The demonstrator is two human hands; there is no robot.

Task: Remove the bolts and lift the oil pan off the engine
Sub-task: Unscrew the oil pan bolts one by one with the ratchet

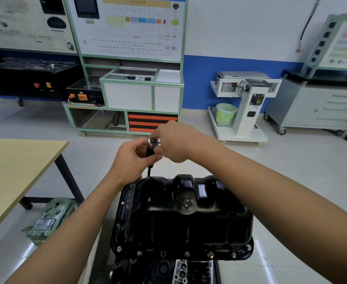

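A glossy black stamped-metal oil pan [189, 218] is sitting at 6 o'clock, low in the view, on top of a dark engine [180, 271] whose parts are showing just beneath its near edge. Silver-headed bolts [187, 253] are lining the pan's near flange. Pale tiled floor [291, 181] is lying open from 1 to 4 o'clock of the pan. At 9 o'clock a light wooden bench [15, 171] is standing apart from the pan, and a green metal housing [49, 218] is resting on the floor at 8 o'clock, near the engine. Both arms are reaching over the pan to its far left corner, at 11 o'clock. There the left hand [130, 158] is curling its grip closed around the black handle of a slim driver tool [151, 149], whose thin shaft is pointing down to the flange. The right hand [176, 142] is pinching the tool's silver top from above.
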